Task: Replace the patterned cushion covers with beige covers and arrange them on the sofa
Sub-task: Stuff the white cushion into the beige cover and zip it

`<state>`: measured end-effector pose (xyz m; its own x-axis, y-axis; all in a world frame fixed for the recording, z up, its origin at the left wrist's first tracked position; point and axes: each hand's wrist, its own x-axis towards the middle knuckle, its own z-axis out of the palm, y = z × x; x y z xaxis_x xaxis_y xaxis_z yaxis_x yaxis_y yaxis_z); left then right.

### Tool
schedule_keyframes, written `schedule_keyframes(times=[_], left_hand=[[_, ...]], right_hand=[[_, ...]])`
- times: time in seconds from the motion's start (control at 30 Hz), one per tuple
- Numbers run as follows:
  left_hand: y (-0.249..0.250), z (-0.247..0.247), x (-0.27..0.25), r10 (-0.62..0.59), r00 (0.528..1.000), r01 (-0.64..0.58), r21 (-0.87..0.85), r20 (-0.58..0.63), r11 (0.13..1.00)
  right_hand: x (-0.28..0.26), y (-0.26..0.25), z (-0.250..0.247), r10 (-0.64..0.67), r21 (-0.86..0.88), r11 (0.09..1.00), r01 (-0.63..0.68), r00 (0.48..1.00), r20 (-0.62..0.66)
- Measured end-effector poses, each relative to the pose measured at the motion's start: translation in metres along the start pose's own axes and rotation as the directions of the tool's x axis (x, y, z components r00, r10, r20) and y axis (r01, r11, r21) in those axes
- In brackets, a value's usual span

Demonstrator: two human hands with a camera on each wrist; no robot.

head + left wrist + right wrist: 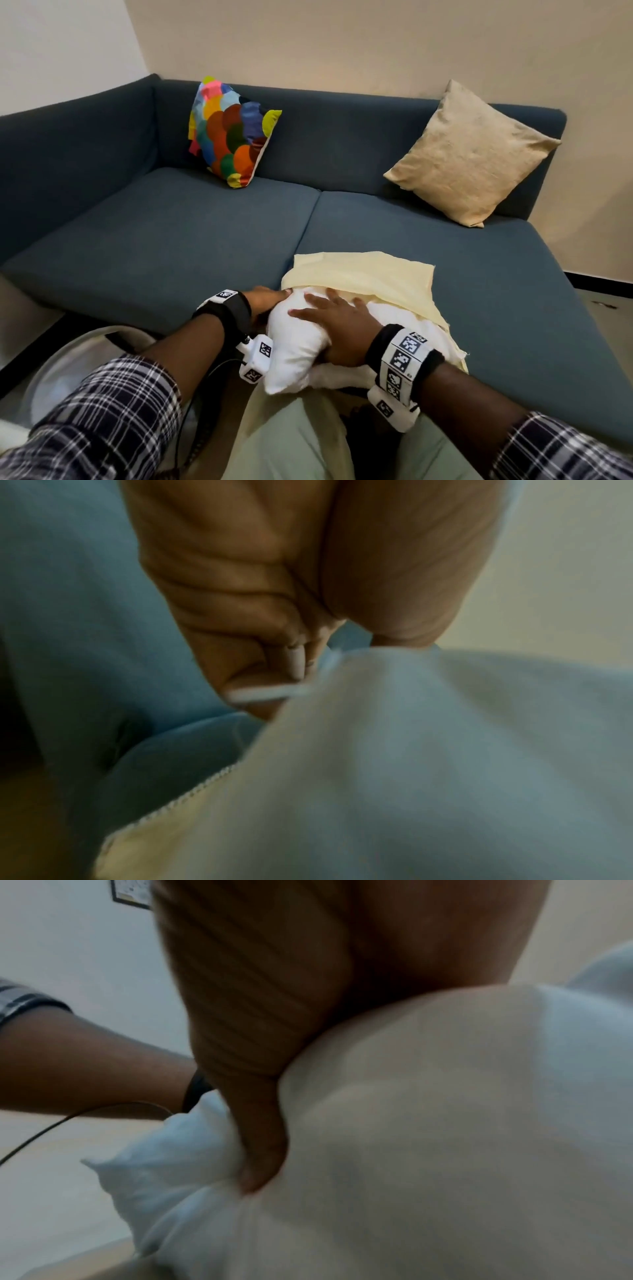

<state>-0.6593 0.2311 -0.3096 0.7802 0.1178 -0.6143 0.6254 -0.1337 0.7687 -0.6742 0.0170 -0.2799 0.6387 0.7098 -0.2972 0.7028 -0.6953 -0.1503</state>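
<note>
A white cushion insert [294, 346] lies at the sofa's front edge, its far end tucked into a pale beige cover [363, 274]. My left hand [265, 299] pinches the cover's opening edge beside the insert; in the left wrist view its curled fingers [246, 631] hold a pale hem, with the cover's zip [192, 794] below. My right hand [337, 318] lies over the insert, fingers spread on top. The right wrist view shows its thumb [263, 1137] dug into the insert [445, 1123]. A patterned cushion [229, 133] leans at the back left, a beige cushion [469, 154] at the back right.
The blue sofa [171, 233] fills the view, with bare seat between the two cushions. A round glass table [68, 370] stands at my lower left. My knee in green trousers [291, 445] is just below the insert.
</note>
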Motion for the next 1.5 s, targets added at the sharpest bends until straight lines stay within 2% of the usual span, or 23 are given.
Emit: schedule_keyframes(times=[0.1,0.17,0.23,0.3,0.37,0.43,0.47,0.57,0.63,0.7,0.77,0.83,0.93,1.0,1.1,1.13,1.17,1.23,1.27,1.33,1.4,1.43,1.5], left_hand=[[-0.010,-0.001,0.011,0.011,0.999,-0.009,-0.063,0.035,0.998],[-0.015,0.001,0.019,0.036,0.999,-0.034,-0.097,0.020,0.995],[-0.011,0.005,0.020,0.050,0.998,-0.052,-0.102,-0.024,0.993],[-0.002,0.012,0.007,0.035,0.992,-0.049,-0.114,-0.118,0.992],[-0.001,0.019,0.003,0.063,0.987,-0.064,0.001,-0.148,0.998],[0.000,0.029,0.004,0.151,0.986,-0.132,0.212,-0.076,0.968],[0.002,0.034,0.005,0.158,0.987,-0.134,0.344,-0.043,0.929],[0.016,0.040,0.001,0.279,0.950,-0.135,0.619,-0.143,0.774],[0.028,0.041,0.001,0.383,0.907,-0.195,0.636,-0.172,0.747],[0.036,0.044,-0.003,0.449,0.881,-0.288,0.583,-0.151,0.760],[0.041,0.047,-0.012,0.502,0.857,-0.391,0.484,-0.118,0.782],[0.041,0.049,-0.019,0.539,0.832,-0.489,0.285,-0.131,0.825],[0.043,0.049,-0.034,0.561,0.817,-0.553,0.096,-0.129,0.828],[0.045,0.050,-0.048,0.616,0.783,-0.606,0.118,-0.088,0.787],[0.048,0.053,-0.062,0.690,0.723,-0.673,0.199,-0.026,0.713],[0.048,0.050,-0.062,0.685,0.725,-0.664,0.200,-0.063,0.721],[0.047,0.047,-0.062,0.682,0.723,-0.656,0.198,-0.112,0.728],[0.044,0.035,-0.060,0.652,0.729,-0.626,0.181,-0.207,0.758],[0.042,0.029,-0.060,0.631,0.741,-0.604,0.183,-0.229,0.776],[0.036,0.019,-0.066,0.621,0.746,-0.579,0.225,-0.240,0.783],[0.028,0.015,-0.077,0.623,0.755,-0.581,0.229,-0.205,0.781],[0.023,0.015,-0.084,0.620,0.767,-0.592,0.191,-0.164,0.783],[0.013,0.020,-0.093,0.606,0.791,-0.594,0.124,-0.091,0.795]], right_hand=[[-0.006,0.008,-0.004,0.010,0.158,0.987,-0.002,0.999,-0.046],[-0.012,0.012,-0.007,0.037,0.315,0.949,0.018,0.985,-0.169],[-0.017,0.014,-0.008,0.101,0.431,0.901,0.046,0.945,-0.312],[-0.022,0.017,-0.007,0.193,0.510,0.856,0.079,0.867,-0.459],[-0.023,0.021,-0.006,0.292,0.565,0.819,0.103,0.772,-0.564],[-0.022,0.025,-0.006,0.360,0.593,0.798,0.111,0.700,-0.616],[-0.022,0.026,-0.005,0.386,0.603,0.789,0.118,0.669,-0.636],[-0.023,0.028,0.003,0.439,0.615,0.777,0.136,0.583,-0.684],[-0.022,0.027,0.007,0.455,0.604,0.788,0.116,0.550,-0.700],[-0.023,0.024,0.005,0.433,0.526,0.850,0.024,0.535,-0.725],[-0.023,0.022,0.001,0.379,0.414,0.908,-0.068,0.554,-0.741],[-0.021,0.023,-0.002,0.357,0.337,0.929,-0.150,0.601,-0.715],[-0.014,0.031,-0.010,0.346,0.246,0.938,-0.244,0.618,-0.706],[-0.011,0.036,-0.022,0.351,0.214,0.934,-0.285,0.628,-0.695],[-0.004,0.039,-0.042,0.381,0.159,0.917,-0.367,0.678,-0.629],[0.000,0.038,-0.044,0.372,0.176,0.924,-0.339,0.689,-0.622],[0.003,0.033,-0.042,0.357,0.261,0.934,-0.245,0.705,-0.613],[0.003,0.022,-0.038,0.311,0.494,0.869,0.015,0.760,-0.571],[0.000,0.019,-0.034,0.264,0.540,0.836,0.098,0.790,-0.553],[-0.008,0.021,-0.024,0.197,0.484,0.872,0.071,0.855,-0.479],[-0.012,0.032,-0.013,0.210,0.362,0.929,-0.074,0.912,-0.352],[-0.013,0.038,-0.008,0.252,0.358,0.924,-0.133,0.917,-0.310],[-0.009,0.041,-0.005,0.305,0.381,0.909,-0.168,0.892,-0.335]])
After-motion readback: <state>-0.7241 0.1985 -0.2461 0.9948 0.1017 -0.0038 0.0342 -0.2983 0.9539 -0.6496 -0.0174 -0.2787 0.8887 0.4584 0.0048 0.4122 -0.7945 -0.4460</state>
